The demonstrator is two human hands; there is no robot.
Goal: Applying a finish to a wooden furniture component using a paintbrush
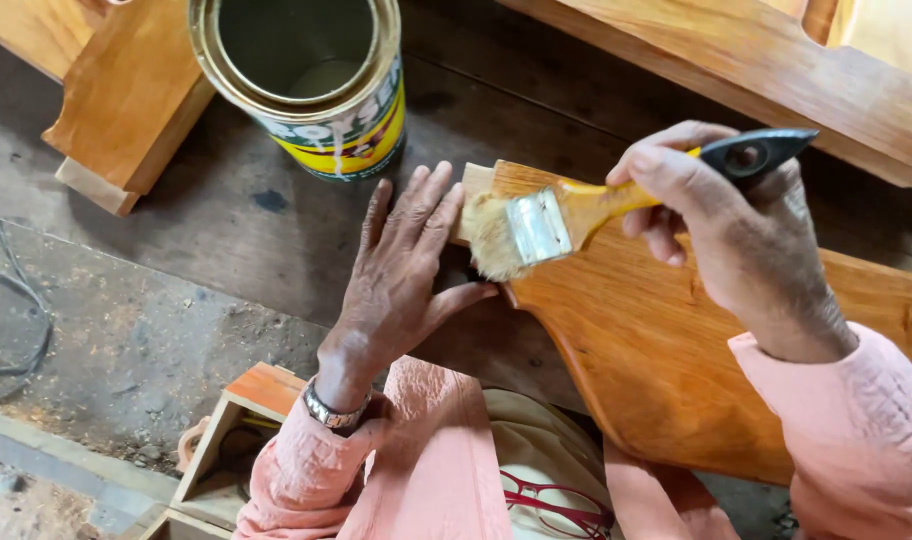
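Note:
My right hand (721, 225) grips a paintbrush (566, 220) with a yellow wooden handle, a black end and a metal ferrule. Its pale bristles rest near the end of a curved, glossy orange-brown wooden piece (666, 350) that lies across the floor. My left hand (401, 270) lies flat, fingers spread, on the dark floor right beside that end of the piece, its fingertips touching the pale unvarnished tip. A metal watch sits on the left wrist. Both arms wear pink sleeves.
An open metal can (311, 80) with a yellow and white label stands above my left hand. Varnished wooden parts lie at upper left (126, 100) and upper right (776, 70). A small wooden box (241, 430) sits at lower left; a cable (16, 320) lies at far left. Red glasses (556, 505) hang at my chest.

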